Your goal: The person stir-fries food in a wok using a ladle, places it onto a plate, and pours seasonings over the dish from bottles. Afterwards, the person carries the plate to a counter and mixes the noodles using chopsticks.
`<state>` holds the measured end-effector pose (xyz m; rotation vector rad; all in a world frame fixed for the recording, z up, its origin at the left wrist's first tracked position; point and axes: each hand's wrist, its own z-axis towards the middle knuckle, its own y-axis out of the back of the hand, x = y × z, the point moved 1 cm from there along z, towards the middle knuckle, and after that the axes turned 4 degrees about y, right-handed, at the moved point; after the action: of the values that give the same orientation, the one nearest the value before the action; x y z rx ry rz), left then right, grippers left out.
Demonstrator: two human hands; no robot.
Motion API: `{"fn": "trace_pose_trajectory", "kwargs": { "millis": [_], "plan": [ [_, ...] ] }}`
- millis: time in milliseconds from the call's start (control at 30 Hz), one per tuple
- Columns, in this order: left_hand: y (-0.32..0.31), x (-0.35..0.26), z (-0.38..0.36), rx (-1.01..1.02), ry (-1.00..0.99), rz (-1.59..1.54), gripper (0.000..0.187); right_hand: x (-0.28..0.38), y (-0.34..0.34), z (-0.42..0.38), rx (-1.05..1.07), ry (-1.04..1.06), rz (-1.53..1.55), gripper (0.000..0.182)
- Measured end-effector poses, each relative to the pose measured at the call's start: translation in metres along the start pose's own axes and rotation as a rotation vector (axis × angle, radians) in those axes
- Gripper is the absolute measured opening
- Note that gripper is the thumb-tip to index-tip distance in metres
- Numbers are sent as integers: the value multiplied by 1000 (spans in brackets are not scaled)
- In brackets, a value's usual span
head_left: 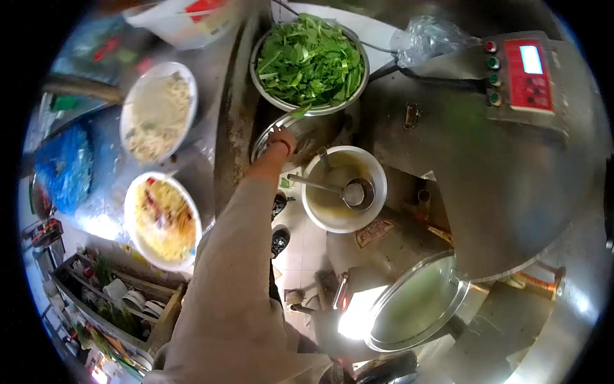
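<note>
Beige sleeve (233, 256) nearest. Next, white basin (380, 176); then left hand (281, 139) at rim of steel bowl (308, 133) — clasping or only touching, cannot tell. Right hand out of view. Bowl lies between basin and pan (336, 107) of greens (310, 63): probably stiff, light, slick if wet — best held by rim. Greens look soft, easily bruised.

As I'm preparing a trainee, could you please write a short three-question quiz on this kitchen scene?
1. Which tool rests in the white bowl of cloudy liquid?
2. True or false: the hand is on the red control panel.
3. How many white oval dishes of food are at the picture's left?

Key: 1. A ladle. 2. False; it is at the metal basin beside the chopped greens. 3. Two.
</note>
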<state>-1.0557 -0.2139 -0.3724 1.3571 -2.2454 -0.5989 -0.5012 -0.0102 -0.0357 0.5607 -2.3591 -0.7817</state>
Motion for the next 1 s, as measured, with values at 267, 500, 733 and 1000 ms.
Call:
{"fn": "trace_pose_trajectory", "kwargs": {
  "millis": [267, 500, 733, 1000],
  "plan": [
    [-106, 18, 153, 49, 363, -668, 50, 56, -15, 39, 146, -32, 46, 42],
    [-40, -22, 19, -253, 227, -1036, 38, 27, -9, 37, 40, -60, 219, 43],
    [-29, -72, -39, -306, 144, -1199, 34, 16, -17, 14, 54, -143, 149, 42],
    [-12, -76, -215, -531, -49, -1095, 13, 44, -24, 31, 189, 260, 32, 41]
  ]
}}
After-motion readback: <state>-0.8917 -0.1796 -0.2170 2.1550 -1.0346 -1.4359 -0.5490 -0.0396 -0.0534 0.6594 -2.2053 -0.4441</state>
